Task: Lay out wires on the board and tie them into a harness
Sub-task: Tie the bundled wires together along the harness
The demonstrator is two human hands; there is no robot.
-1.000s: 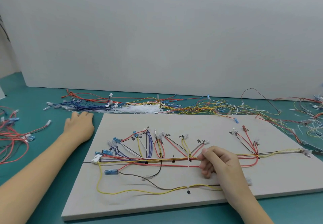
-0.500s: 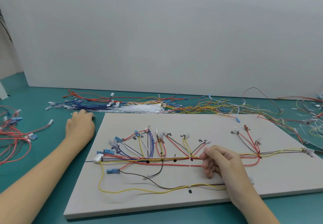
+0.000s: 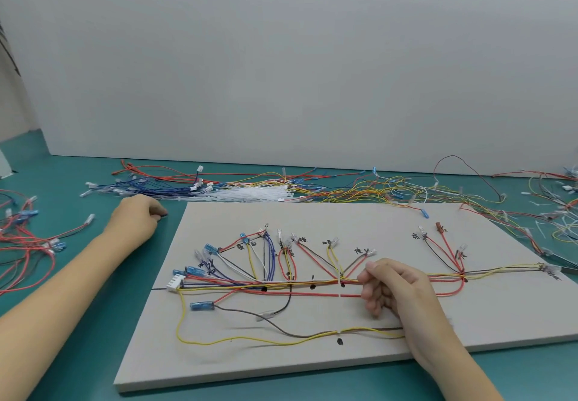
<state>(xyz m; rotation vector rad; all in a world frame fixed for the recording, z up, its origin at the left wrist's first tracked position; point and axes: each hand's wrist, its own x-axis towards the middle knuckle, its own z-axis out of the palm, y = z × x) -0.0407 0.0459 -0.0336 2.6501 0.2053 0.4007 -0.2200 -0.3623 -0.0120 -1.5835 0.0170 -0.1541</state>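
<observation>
Over the last second the left hand [image 3: 136, 222] has been carried a little farther from the board [image 3: 375, 222], toward the pile of white cable ties [image 3: 250, 194] on the green table [image 3: 78, 353]. Its fingers, flatter a second ago, are now curled under with the knuckles on the table; whether anything is pinched between them cannot be told. It is judged that a fresh tie is being fetched — the next binding point is probably about to be served.

The right hand [image 3: 392, 289] is kept where it was, on the main trunk of the harness [image 3: 281, 282] near the board's middle. The thumb and forefinger are closed on the bundled red and yellow wires just right of a white tie [image 3: 340, 281]; the other fingers are curled loosely below. The trunk is thus held gathered while the other hand is away.

The wires are laid out across the board, with branches fanned upward and a white connector [image 3: 175, 283] at the left end; a yellow-and-brown loop [image 3: 250, 342] is draped along the near edge. Loose spare wires [image 3: 359, 192] are strewn behind.

Handwritten black characters are marked beside the branch ends — apparently labels, but too small to be read. Black dots are drawn along the trunk line. No brand is seen.
</observation>
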